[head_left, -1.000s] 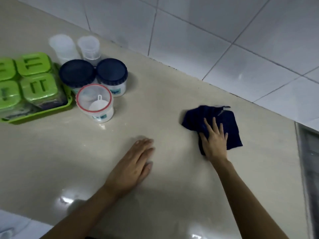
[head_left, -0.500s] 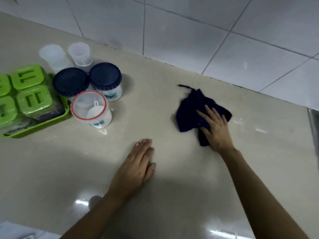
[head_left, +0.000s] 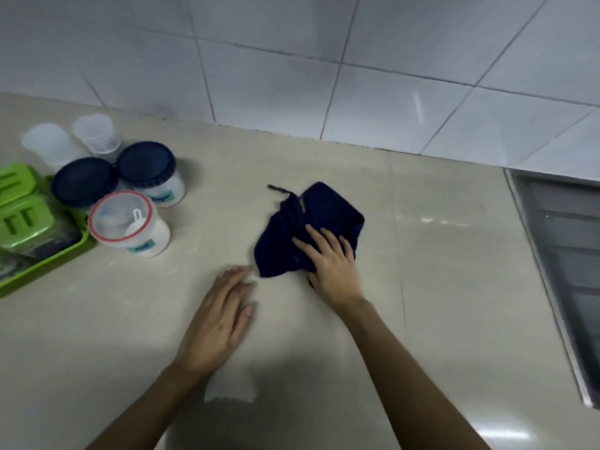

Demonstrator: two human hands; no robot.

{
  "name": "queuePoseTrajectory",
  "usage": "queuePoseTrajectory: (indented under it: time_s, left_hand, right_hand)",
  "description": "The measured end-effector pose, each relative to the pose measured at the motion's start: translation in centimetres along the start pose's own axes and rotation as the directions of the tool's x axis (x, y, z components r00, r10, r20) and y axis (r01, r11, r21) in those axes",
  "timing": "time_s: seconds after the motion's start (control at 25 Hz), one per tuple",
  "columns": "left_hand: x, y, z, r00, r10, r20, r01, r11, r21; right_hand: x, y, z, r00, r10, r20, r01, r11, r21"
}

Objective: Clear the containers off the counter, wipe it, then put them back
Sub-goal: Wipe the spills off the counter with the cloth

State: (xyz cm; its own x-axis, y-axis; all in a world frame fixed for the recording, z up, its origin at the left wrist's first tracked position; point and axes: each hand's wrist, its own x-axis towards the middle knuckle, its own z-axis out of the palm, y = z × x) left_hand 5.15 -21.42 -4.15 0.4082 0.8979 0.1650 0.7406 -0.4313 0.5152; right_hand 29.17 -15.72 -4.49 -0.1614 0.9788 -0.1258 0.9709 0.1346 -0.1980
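My right hand [head_left: 331, 264] presses flat on a crumpled dark blue cloth [head_left: 328, 209] in the middle of the beige counter [head_left: 422, 287]. My left hand [head_left: 220, 316] lies palm down on the bare counter, just left of the cloth, holding nothing. At the far left stand the containers: two white tubs with dark blue lids [head_left: 146, 164] [head_left: 84, 181], a clear tub with a red-rimmed lid [head_left: 121, 216] and a scoop inside, two frosted plastic cups [head_left: 94, 133] [head_left: 48, 144], and a green tray [head_left: 48, 261] holding green-lidded boxes [head_left: 26, 219].
A white tiled wall [head_left: 292, 76] runs along the back of the counter. A steel sink drainboard [head_left: 565, 254] sits at the right edge. A bright reflection lies on the counter by my left wrist.
My right hand has dragged the cloth leftwards and nearer, bunching it up close to my left hand. My left hand has stayed flat on the counter.
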Motion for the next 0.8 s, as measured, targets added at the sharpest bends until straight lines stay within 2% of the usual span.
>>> queuePoseTrajectory:
  time_s: [0.08, 0.16, 0.2, 0.28, 0.36, 0.4, 0.52, 0.6, 0.64, 0.68, 0.76, 0.8]
  left_hand:
    - [0.3, 1.1, 0.1, 0.997, 0.033, 0.063, -0.036, 0.999, 0.037]
    - [1.1, 3.9, 1.6, 0.986, 0.104, 0.134, -0.114, 0.991, 0.072]
    - [1.6, 5.5, 2.6, 0.978, 0.128, 0.167, -0.143, 0.986, 0.082]
    - [2.4, 8.1, 4.5, 0.978, 0.091, 0.188, -0.110, 0.990, 0.093]
    - [2.8, 9.0, 5.8, 0.984, 0.019, 0.180, -0.041, 0.992, 0.118]
    - [3.0, 8.8, 6.2, 0.985, 0.005, 0.172, -0.028, 0.991, 0.134]
    - [2.5, 7.9, 6.8, 0.987, -0.021, 0.159, -0.001, 0.990, 0.139]
    - [2.8, 7.9, 7.0, 0.989, -0.025, 0.148, 0.002, 0.988, 0.153]
    - [2.9, 7.8, 7.0, 0.988, -0.017, 0.151, -0.008, 0.986, 0.166]
    - [2.8, 7.8, 7.0, 0.987, -0.021, 0.162, -0.008, 0.984, 0.176]
    - [2.6, 7.8, 7.0, 0.988, -0.024, 0.149, -0.006, 0.981, 0.195]
    - [2.6, 7.8, 7.1, 0.988, -0.037, 0.149, 0.006, 0.980, 0.201]
  right_hand:
    - [-1.6, 3.4, -1.0, 1.000, -0.012, -0.002, 0.011, 0.999, -0.031]
    - [-3.5, 8.3, -2.1, 0.987, 0.157, -0.029, -0.158, 0.987, -0.018]
    - [-4.4, 10.9, -2.7, 0.961, 0.274, -0.045, -0.274, 0.962, -0.001]
    - [-6.8, 16.3, -4.1, 0.874, 0.484, -0.037, -0.483, 0.875, 0.020]
    - [-9.7, 20.7, -4.9, 0.798, 0.603, -0.001, -0.603, 0.798, 0.025]
    - [-11.0, 21.8, -5.2, 0.782, 0.623, 0.010, -0.624, 0.782, 0.011]
    - [-13.4, 21.4, -4.6, 0.802, 0.593, -0.071, -0.597, 0.798, -0.079]
    - [-12.8, 19.5, -4.5, 0.810, 0.574, -0.118, -0.583, 0.810, -0.062]
    - [-12.1, 18.3, -4.1, 0.839, 0.527, -0.132, -0.538, 0.841, -0.061]
    - [-11.2, 16.8, -3.7, 0.886, 0.442, -0.137, -0.454, 0.888, -0.075]
    - [-9.0, 13.5, -2.8, 0.980, 0.165, -0.110, -0.180, 0.973, -0.143]
    - [-7.3, 12.0, -2.3, 0.997, 0.025, -0.080, -0.039, 0.983, -0.181]
